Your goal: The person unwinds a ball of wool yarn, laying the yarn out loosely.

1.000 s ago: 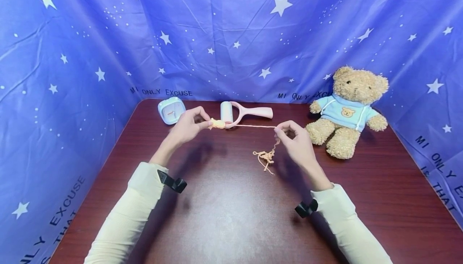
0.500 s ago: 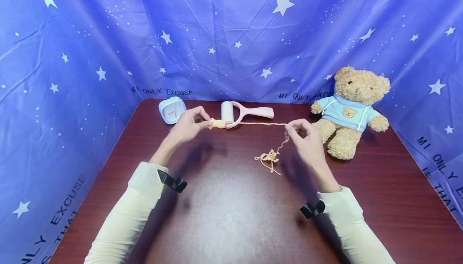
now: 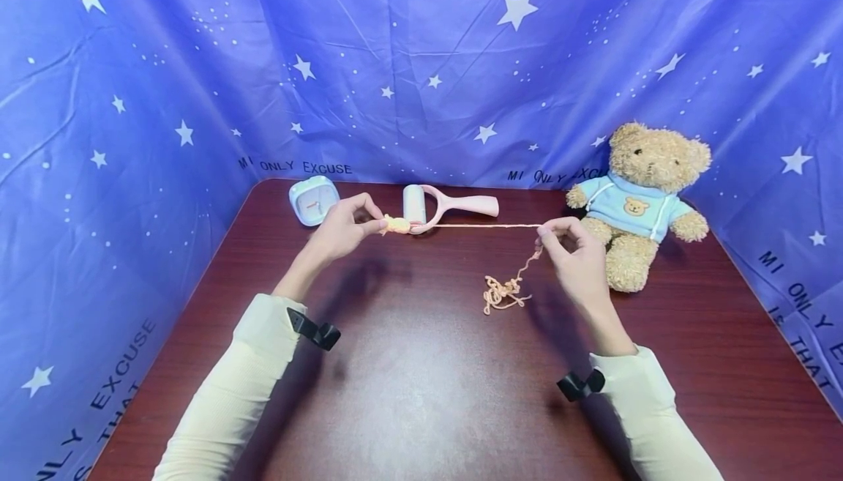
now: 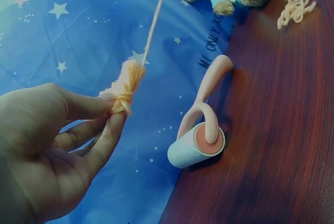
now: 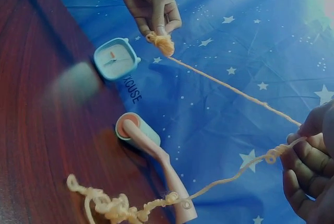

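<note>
My left hand (image 3: 344, 228) pinches a small wound bundle of pale orange yarn (image 4: 125, 91) between thumb and fingertips. From the bundle a single strand of yarn (image 3: 481, 226) runs straight and taut to the right. My right hand (image 3: 574, 255) pinches that strand between thumb and forefinger. Below the right fingertips a kinked tail dangles, ending in a loose tangle of yarn (image 3: 503, 293) over the table. In the right wrist view, small curls (image 5: 275, 153) show in the tail close to the fingers.
A pink-handled lint roller (image 3: 461, 205) lies at the back of the table (image 3: 408, 393), behind the strand. A light blue alarm clock (image 3: 315, 201) stands beyond the left hand. A teddy bear (image 3: 634, 206) in a blue top sits behind the right hand. Starry blue curtains surround the table.
My right hand has moved to the right, lengthening the taut strand between the hands. The hanging tangle has swung right along with it. My left hand stays in place.
</note>
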Action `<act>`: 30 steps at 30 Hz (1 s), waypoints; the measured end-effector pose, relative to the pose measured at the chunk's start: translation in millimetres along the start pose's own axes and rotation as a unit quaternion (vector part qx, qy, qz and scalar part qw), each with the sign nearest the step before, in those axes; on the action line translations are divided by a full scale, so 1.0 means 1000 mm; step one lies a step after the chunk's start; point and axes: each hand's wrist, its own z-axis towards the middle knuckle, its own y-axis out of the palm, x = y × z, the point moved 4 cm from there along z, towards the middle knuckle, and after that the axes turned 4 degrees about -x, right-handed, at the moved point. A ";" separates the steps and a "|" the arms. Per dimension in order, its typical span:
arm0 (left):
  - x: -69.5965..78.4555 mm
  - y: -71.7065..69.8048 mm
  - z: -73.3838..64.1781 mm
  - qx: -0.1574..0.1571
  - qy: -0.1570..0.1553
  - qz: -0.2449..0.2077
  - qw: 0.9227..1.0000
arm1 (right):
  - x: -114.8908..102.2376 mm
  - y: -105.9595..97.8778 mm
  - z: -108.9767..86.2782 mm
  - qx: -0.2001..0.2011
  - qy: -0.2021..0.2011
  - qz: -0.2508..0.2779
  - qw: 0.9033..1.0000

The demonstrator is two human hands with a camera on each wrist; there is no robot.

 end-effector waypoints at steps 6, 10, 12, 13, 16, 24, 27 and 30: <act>-0.001 0.000 0.000 -0.002 -0.004 -0.007 1.000 | 0.013 -0.008 0.004 0.017 0.006 0.021 1.000; -0.001 0.000 0.000 -0.004 -0.007 -0.010 1.000 | 0.025 -0.013 0.006 0.026 0.004 0.034 0.999; -0.001 0.000 -0.001 -0.003 -0.007 -0.008 1.000 | 0.023 -0.014 0.006 0.033 0.004 0.035 0.999; -0.001 0.000 -0.001 -0.003 -0.007 -0.006 1.000 | 0.020 -0.014 0.005 0.038 0.005 0.034 0.999; -0.001 -0.001 -0.001 -0.002 -0.006 -0.004 1.000 | 0.008 -0.015 0.002 0.053 0.012 0.024 0.998; -0.002 -0.002 -0.002 -0.001 -0.005 -0.004 1.000 | 0.004 -0.023 0.000 0.078 0.008 0.029 0.997; 0.000 -0.002 -0.002 -0.001 -0.006 -0.007 1.000 | 0.002 -0.024 0.000 0.077 -0.003 0.026 0.997; 0.001 -0.002 -0.002 0.001 -0.005 -0.005 1.000 | 0.003 -0.024 0.000 0.064 0.005 0.008 0.998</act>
